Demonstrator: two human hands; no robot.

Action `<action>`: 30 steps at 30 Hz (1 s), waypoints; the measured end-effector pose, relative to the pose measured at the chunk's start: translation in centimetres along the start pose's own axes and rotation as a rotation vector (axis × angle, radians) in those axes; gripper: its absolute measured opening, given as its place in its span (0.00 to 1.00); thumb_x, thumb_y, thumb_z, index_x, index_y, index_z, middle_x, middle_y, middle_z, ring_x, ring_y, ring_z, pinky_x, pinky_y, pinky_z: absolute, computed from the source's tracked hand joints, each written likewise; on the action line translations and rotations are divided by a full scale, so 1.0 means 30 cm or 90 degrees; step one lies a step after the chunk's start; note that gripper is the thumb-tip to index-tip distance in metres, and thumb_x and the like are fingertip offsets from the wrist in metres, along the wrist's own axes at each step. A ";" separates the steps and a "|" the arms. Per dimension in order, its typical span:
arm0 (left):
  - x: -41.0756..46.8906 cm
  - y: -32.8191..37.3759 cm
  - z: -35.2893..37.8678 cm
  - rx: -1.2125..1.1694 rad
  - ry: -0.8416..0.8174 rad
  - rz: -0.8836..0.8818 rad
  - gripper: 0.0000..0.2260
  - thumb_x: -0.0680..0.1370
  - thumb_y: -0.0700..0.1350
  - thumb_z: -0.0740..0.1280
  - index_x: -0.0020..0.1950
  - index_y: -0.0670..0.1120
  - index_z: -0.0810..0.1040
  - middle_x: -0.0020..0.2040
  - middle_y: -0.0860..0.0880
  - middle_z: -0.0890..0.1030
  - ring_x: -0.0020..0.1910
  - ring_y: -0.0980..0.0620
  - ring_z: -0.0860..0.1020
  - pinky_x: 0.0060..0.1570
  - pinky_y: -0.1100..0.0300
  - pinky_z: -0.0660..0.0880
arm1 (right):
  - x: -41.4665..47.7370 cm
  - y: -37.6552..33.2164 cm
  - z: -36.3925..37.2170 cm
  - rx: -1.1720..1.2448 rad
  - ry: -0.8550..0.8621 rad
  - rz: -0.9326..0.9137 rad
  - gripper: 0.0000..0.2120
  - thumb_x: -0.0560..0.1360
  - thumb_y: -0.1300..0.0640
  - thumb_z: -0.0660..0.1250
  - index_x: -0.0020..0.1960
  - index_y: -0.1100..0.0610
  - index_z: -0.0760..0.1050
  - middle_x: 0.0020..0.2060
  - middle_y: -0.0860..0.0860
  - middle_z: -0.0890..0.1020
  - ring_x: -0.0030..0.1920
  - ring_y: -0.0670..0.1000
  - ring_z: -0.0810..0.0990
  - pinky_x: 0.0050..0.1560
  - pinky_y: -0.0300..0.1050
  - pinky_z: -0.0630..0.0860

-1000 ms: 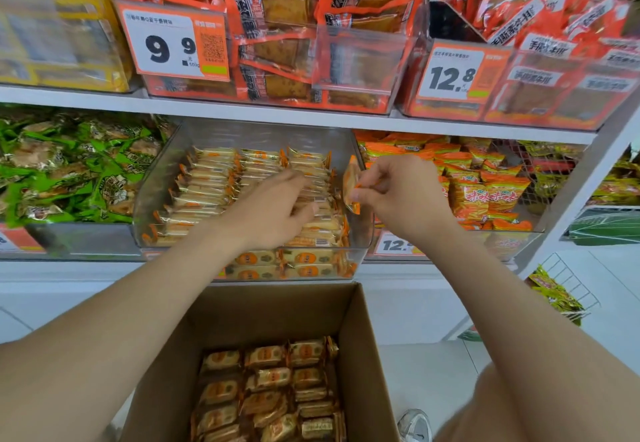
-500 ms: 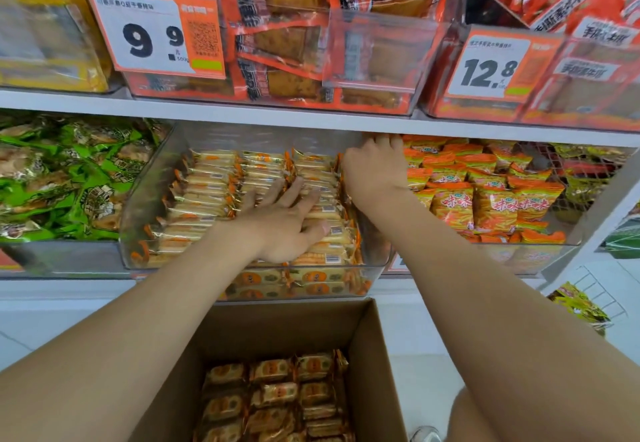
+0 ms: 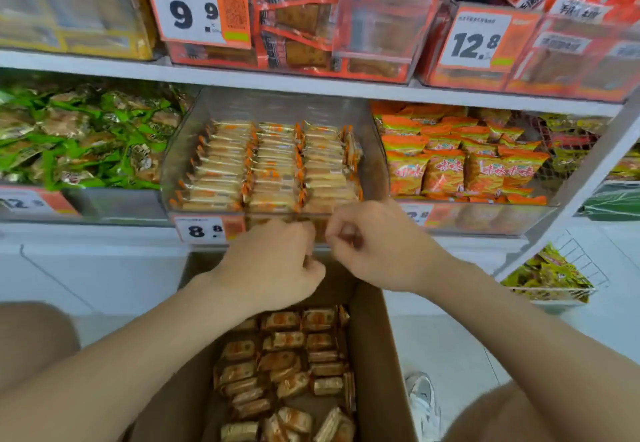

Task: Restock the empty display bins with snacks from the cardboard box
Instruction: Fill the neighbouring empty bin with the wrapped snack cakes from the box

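A clear display bin (image 3: pixel 177 168) on the middle shelf holds three neat rows of orange-and-cream snack packs (image 3: pixel 273 164). An 8.8 price tag (image 3: pixel 201 231) hangs on its front. Below it stands an open cardboard box (image 3: pixel 372 344) with several of the same snack packs (image 3: pixel 287 358) lying loose inside. My left hand (image 3: pixel 273 263) and my right hand (image 3: pixel 375 247) hover side by side in front of the bin's front wall, above the box's far edge. The fingers of both are curled in, and I see nothing in either.
Left of the clear bin is a bin of green packs (image 3: pixel 79 140); right of it are orange bags (image 3: pixel 460 168). Bins of red-orange packs (image 3: pixel 311 26) fill the white shelf (image 3: pixel 242 78) above. A wire basket (image 3: pixel 568 268) hangs low right. A shoe (image 3: pixel 424 401) rests beside the box.
Both hands have drawn back out of the bin toward me and down to the box's far edge. Their fingers have curled in. The pack that the right hand pinched is gone from it.
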State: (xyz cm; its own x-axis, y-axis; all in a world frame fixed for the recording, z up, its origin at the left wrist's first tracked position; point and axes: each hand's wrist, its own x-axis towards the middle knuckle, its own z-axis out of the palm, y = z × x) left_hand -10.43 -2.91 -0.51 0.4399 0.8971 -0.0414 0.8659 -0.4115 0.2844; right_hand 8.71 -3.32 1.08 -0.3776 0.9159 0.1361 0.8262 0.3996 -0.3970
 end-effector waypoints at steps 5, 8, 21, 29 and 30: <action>-0.060 -0.073 0.303 0.160 -0.345 -0.096 0.08 0.82 0.52 0.65 0.49 0.49 0.79 0.43 0.50 0.78 0.42 0.50 0.79 0.39 0.55 0.76 | -0.153 0.012 0.314 -0.026 -0.229 0.119 0.09 0.79 0.55 0.64 0.40 0.50 0.76 0.38 0.48 0.81 0.42 0.51 0.82 0.42 0.49 0.79; -0.097 -0.146 0.496 0.148 -0.451 -0.144 0.08 0.84 0.45 0.64 0.60 0.46 0.79 0.51 0.47 0.79 0.47 0.46 0.81 0.45 0.53 0.78 | -0.219 0.056 0.516 -0.039 -0.333 0.227 0.07 0.80 0.58 0.62 0.44 0.57 0.72 0.45 0.56 0.81 0.48 0.59 0.82 0.42 0.49 0.75; -0.242 -0.381 1.050 -0.066 -0.539 -0.373 0.41 0.82 0.32 0.65 0.87 0.51 0.44 0.84 0.43 0.33 0.82 0.31 0.54 0.76 0.42 0.68 | -0.255 0.211 1.141 0.179 -0.603 0.429 0.10 0.81 0.53 0.67 0.60 0.56 0.77 0.54 0.53 0.80 0.58 0.57 0.79 0.56 0.49 0.77; -0.247 -0.407 1.157 -0.218 -0.437 -0.413 0.25 0.82 0.35 0.65 0.78 0.48 0.67 0.82 0.43 0.56 0.79 0.39 0.63 0.78 0.49 0.62 | -0.283 0.205 1.338 0.081 -0.614 0.420 0.17 0.82 0.63 0.64 0.71 0.58 0.74 0.65 0.58 0.79 0.64 0.60 0.79 0.62 0.49 0.76; -0.250 -0.406 1.168 -0.210 -0.409 -0.418 0.22 0.82 0.35 0.65 0.76 0.47 0.71 0.80 0.42 0.60 0.77 0.39 0.66 0.77 0.49 0.64 | -0.284 0.194 1.337 0.059 -0.617 0.413 0.17 0.82 0.64 0.64 0.71 0.60 0.73 0.66 0.59 0.78 0.65 0.61 0.78 0.63 0.51 0.76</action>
State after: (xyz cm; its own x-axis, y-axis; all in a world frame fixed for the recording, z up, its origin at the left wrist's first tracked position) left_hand -15.93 -10.26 -37.23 0.0251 0.6329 -0.7738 0.9178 0.2923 0.2688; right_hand -0.04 -10.31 -38.80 -0.0905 0.5189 -0.8500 0.9626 -0.1733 -0.2082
